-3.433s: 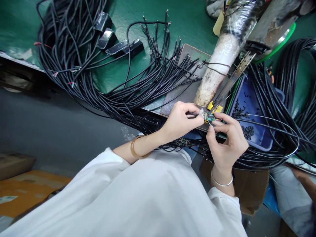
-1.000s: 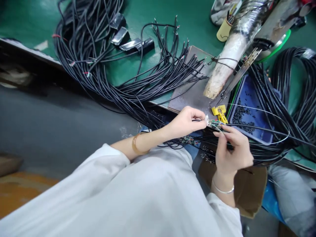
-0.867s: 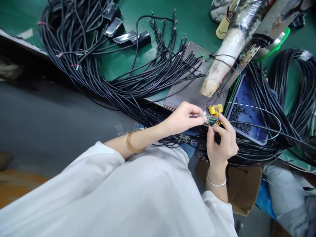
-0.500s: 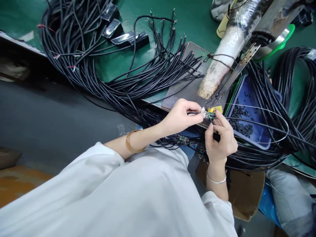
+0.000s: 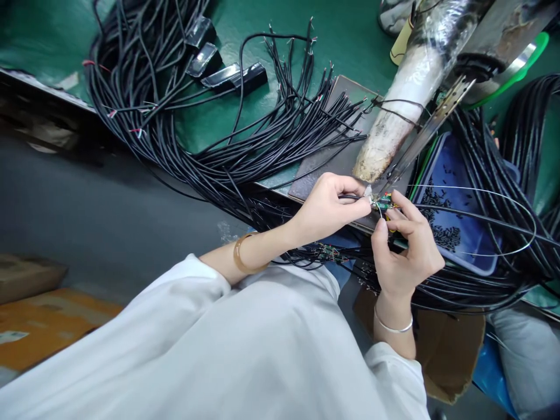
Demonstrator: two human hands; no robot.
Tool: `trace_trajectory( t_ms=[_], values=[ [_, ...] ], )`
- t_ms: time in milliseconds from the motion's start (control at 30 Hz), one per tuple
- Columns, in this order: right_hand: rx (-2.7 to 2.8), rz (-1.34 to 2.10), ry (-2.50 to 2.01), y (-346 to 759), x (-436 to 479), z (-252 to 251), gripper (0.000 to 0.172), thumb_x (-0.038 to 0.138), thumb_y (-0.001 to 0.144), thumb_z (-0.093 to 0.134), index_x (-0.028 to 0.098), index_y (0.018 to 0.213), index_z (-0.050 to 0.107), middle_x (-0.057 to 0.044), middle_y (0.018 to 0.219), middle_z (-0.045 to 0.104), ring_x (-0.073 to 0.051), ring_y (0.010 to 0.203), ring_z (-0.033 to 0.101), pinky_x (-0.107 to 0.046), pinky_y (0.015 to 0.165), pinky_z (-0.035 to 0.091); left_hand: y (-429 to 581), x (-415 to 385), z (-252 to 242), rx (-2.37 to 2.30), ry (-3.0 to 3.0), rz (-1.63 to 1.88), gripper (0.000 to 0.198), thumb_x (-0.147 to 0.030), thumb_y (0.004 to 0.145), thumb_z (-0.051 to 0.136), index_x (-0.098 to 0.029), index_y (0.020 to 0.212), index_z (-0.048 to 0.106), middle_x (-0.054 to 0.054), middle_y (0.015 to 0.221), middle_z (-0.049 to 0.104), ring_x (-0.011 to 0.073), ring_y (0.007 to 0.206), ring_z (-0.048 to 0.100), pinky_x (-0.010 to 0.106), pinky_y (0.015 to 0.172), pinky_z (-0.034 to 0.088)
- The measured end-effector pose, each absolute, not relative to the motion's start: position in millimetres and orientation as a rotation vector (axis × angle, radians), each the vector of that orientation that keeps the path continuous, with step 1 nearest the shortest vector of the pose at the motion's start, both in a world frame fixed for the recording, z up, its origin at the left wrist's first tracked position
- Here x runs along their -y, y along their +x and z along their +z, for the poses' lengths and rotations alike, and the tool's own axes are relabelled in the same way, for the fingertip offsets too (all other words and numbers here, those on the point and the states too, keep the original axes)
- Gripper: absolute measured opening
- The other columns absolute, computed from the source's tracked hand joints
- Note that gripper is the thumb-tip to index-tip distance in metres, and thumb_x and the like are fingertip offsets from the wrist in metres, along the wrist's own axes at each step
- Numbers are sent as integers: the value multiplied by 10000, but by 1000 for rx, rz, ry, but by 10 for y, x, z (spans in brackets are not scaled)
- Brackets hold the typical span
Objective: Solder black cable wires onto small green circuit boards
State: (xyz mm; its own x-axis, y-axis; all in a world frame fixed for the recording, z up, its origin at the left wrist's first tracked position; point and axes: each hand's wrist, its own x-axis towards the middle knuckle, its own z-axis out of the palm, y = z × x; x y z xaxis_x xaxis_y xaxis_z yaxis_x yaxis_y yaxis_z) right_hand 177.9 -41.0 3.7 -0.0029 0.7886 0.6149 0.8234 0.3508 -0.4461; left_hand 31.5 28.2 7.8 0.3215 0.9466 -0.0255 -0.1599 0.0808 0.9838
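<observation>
My left hand (image 5: 326, 207) is closed in a pinch on a black cable end at the bench edge. Its fingertips meet a tiny green circuit board (image 5: 384, 203). My right hand (image 5: 405, 248) pinches that board from below, thumb and forefinger on it. A thin silver solder wire (image 5: 476, 191) loops out to the right from the board. The tip of a long metal tool (image 5: 426, 131) points down at the board from the upper right. A black cable (image 5: 472, 214) runs right from my right hand.
A big fan of black cables (image 5: 245, 140) with stripped ends covers the green bench (image 5: 350, 35). A blue tray (image 5: 459, 204) of small black parts sits right of my hands. A wrapped whitish cylinder (image 5: 402, 99) slants above. A cardboard box (image 5: 441, 344) stands below.
My hands stay together on the board at the bench edge. My right hand's fingers have shifted slightly on it; the view has drifted a little.
</observation>
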Motion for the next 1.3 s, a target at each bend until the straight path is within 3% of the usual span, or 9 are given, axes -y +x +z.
trace_trajectory(
  t_ms=[233,733,967,1300],
  values=[
    [1751,-105,-1389,1719,411,106,187,69,827,710,212,920,632,-80,1236,729,-230,1008,760,-354,844,673,280,-270,124,-900,1292,1021,135,-153,750,605,-97,676,704,-18,620,556,40,541,405,153,500,377],
    [1769,-134,-1461,1699,461,70,174,93,836,717,220,887,609,-57,1225,738,-203,991,763,-308,840,657,249,-274,118,-945,1304,897,156,-147,749,593,-95,685,725,10,670,628,93,657,572,170,610,497],
    [1793,-185,-1488,1689,453,140,181,98,834,735,231,926,652,-61,1225,734,-228,977,765,-347,824,664,263,-244,130,-980,1393,987,140,-158,758,612,-108,721,737,21,717,672,94,668,587,152,567,473],
    [1820,-123,-1473,1696,495,104,153,113,858,705,227,891,609,-60,1244,729,-216,989,765,-320,837,658,221,-267,118,-943,1312,877,138,-141,734,580,-101,678,700,-4,654,585,77,634,530,158,587,465]
  ],
)
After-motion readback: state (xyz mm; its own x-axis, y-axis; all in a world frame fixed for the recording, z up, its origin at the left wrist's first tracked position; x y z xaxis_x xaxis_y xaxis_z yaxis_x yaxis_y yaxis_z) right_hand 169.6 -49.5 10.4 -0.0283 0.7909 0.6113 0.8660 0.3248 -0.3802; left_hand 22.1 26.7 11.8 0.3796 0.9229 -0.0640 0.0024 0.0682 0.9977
